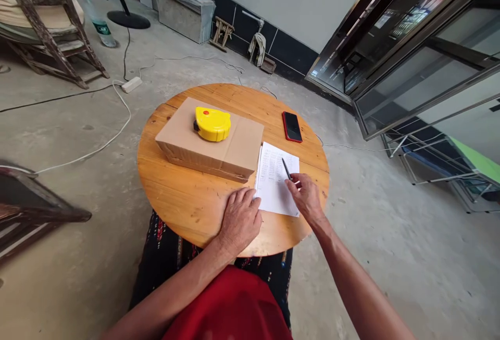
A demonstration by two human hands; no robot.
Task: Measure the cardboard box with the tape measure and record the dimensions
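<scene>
Sitting at a round wooden table (pixel 187 194) and grasping a dark pen (pixel 287 169) between thumb and fingers of the right hand (pixel 307 194). Pointing the pen's free end toward the far left, over the rows of handwriting on a white paper (pixel 277 198); not being able to tell of any contact between the two. Resting the left hand (pixel 241 216) palm down on the wood at the near side, fingers loosely outstretched, clasping nothing visible, thumb side by the paper's left edge. Having the paper just right of a cardboard box (pixel 246 145), on the table's right half. Facing a yellow tape measure (pixel 213 125) on top of the box and a red-edged phone (pixel 292 126) beyond the paper, at the far right. Seeing a plastic bottle (pixel 102 28) on the floor, far left.
</scene>
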